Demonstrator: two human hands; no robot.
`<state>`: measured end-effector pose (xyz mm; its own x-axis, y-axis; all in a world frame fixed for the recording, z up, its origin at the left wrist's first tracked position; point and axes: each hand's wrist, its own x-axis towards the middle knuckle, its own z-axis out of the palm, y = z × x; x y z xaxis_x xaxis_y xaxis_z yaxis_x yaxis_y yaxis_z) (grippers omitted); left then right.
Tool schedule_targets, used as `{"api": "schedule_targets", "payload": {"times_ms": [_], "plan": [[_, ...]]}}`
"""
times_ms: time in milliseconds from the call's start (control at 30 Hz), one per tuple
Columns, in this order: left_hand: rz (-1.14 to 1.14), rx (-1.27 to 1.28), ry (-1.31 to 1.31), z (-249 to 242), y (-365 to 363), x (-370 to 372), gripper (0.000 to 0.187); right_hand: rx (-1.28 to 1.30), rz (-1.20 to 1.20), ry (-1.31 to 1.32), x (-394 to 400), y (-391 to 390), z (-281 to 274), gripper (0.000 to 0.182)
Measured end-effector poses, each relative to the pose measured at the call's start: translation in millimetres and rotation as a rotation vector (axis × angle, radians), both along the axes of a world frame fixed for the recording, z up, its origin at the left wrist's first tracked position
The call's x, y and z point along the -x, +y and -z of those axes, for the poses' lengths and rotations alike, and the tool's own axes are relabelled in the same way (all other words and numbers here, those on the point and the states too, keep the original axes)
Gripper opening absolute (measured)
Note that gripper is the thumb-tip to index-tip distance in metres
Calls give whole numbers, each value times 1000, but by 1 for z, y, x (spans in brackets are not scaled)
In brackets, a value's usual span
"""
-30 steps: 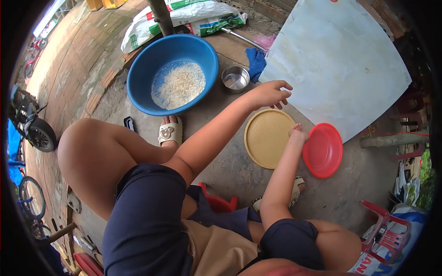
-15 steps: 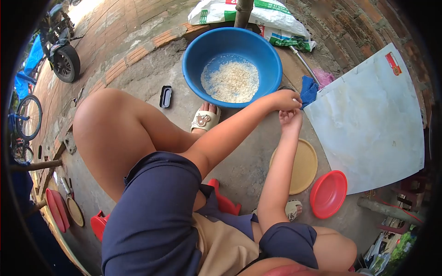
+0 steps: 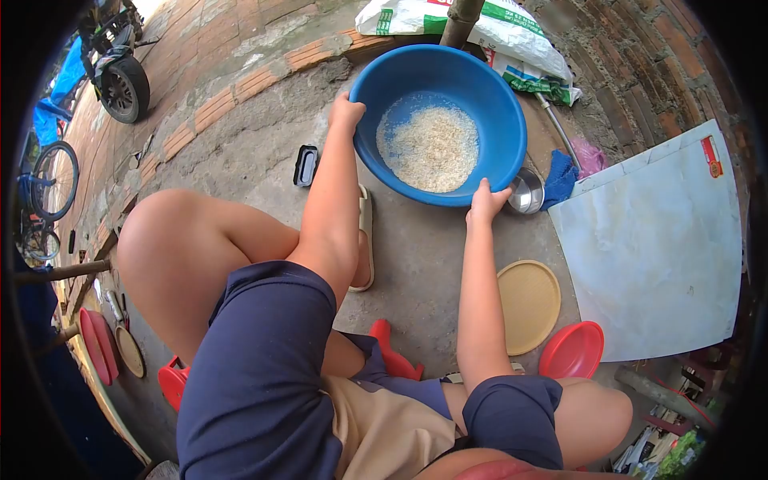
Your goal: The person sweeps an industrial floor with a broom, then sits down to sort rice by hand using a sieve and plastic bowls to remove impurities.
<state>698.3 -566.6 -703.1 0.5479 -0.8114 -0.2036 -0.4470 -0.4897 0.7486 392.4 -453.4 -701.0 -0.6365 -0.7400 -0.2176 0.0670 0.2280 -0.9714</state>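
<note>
A wide blue plastic basin (image 3: 438,68) is in front of me with a heap of white grains that look like rice (image 3: 436,150) in its bottom. On its left side my left hand (image 3: 346,114) is closed on the rim. My right hand (image 3: 486,202) grips the rim at the near right, thumb over the edge. The undersides of both grips are hidden. Just right of that hand, a shiny metal bowl (image 3: 526,192) is partly covered by the basin.
A blue cloth (image 3: 561,178) and a pale board (image 3: 652,248) are at the right. Nearer me are a round tan tray (image 3: 529,308) and a red basin (image 3: 573,350). A black case (image 3: 305,166) lies left. Behind are a wooden post (image 3: 462,22) and white sacks (image 3: 512,32).
My hands were together beside the basin's right rim. They have parted: my left swung to the left rim, my right took the near right rim. The metal bowl now shows more; the view shifted.
</note>
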Motion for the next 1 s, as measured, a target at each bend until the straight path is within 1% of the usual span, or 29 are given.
{"api": "schedule_targets", "payload": {"times_ms": [33,67,100,133,167,200,233,267,300,333,367,400,433,467,500,567,600,633,700,733,767,833,867,900,967,1000], "plan": [[17,140,276,-2,-1,3,48,29,-32,-51,8,-1,-4,49],[35,147,271,-5,-1,10,48,13,-48,-115,17,1,-9,49],[58,271,342,-25,9,27,47,49,-85,-137,39,-3,20,48],[91,392,416,-47,15,43,46,89,-54,-184,44,4,14,49],[125,397,408,-71,18,55,46,126,-23,-231,49,15,10,50],[205,445,498,-96,21,67,47,185,4,-259,45,27,-8,48],[276,489,594,-118,24,75,48,193,24,-260,42,33,-19,48],[374,602,682,-138,25,81,51,253,87,-307,41,37,-29,49],[422,594,782,-150,22,82,53,314,136,-344,41,40,-42,50],[447,612,865,-162,24,84,53,311,200,-306,38,39,-61,53],[465,646,947,-170,24,85,54,331,158,-276,45,33,-75,53],[447,681,961,-172,26,88,54,437,169,-291,52,30,-87,55],[464,723,1053,-171,27,94,56,542,200,-316,57,31,-99,58],[495,753,1142,-170,28,102,58,529,228,-223,65,28,-113,57],[517,752,1148,-168,30,110,58,541,245,-221,77,28,-127,57],[424,695,1226,-167,42,128,63,444,222,-65,100,33,-156,53],[443,682,1234,-167,48,135,66,473,246,-86,107,37,-168,49],[456,673,1237,-165,53,142,66,473,261,-84,115,42,-166,49],[486,731,1301,-160,65,158,67,534,397,21,129,53,-155,49],[497,717,1304,-159,65,165,67,586,433,-33,127,59,-157,50],[512,709,1275,-161,61,171,68,584,452,-34,131,62,-157,50],[545,671,1248,-165,56,181,68,441,446,-75,143,66,-155,51],[548,572,1239,-169,54,184,68,395,401,-50,154,68,-153,52],[550,474,1229,-171,55,188,67,385,425,-49,159,77,-146,52],[574,447,1244,-163,67,196,66,428,422,-113,151,92,-163,52],[571,532,1272,-157,74,201,66,494,451,-107,155,94,-151,51]]}}
